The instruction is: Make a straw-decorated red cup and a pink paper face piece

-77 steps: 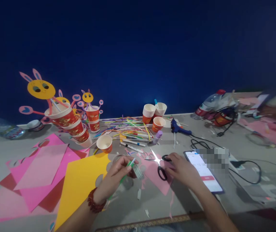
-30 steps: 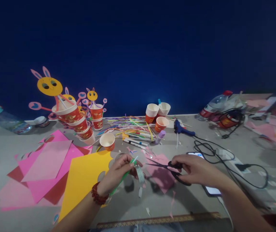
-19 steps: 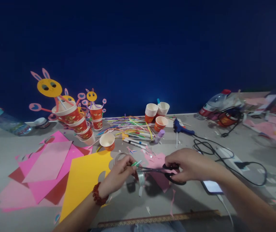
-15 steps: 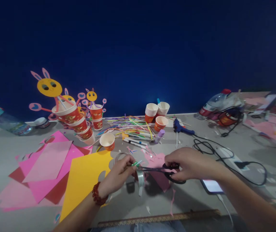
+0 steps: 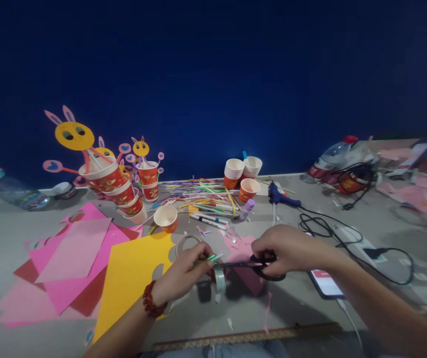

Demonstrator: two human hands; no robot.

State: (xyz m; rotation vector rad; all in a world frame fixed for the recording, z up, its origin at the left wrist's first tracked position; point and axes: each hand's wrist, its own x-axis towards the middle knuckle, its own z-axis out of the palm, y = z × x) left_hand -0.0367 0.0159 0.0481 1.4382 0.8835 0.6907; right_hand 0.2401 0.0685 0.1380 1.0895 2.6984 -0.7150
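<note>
My left hand (image 5: 191, 271), with a reddish bead bracelet at the wrist, pinches a thin green stick with a pale end (image 5: 213, 258). A roll of clear tape (image 5: 220, 281) hangs under the same fingers, apparently held by them too. In my right hand (image 5: 286, 251) is a pair of scissors (image 5: 267, 267) with black handles. Its blades point left, look nearly closed, and reach the left fingertips by the tape and stick. Whether anything lies between the blades is hard to see. Below the scissors lies cut pink paper (image 5: 249, 278) on the grey table.
Yellow paper (image 5: 127, 263) and pink sheets (image 5: 75, 248) lie left. Decorated paper cups (image 5: 101, 176) stand behind them. Coloured sticks (image 5: 198, 191), a glue gun (image 5: 284, 199), stacked cups (image 5: 233, 174), a phone (image 5: 325, 284) and a power strip (image 5: 366, 253) with black cable lie around.
My right hand and the scissors have shifted slightly left and up, closer to my left fingers. My left hand, with the tape roll and green stick, has edged right. More of the phone shows.
</note>
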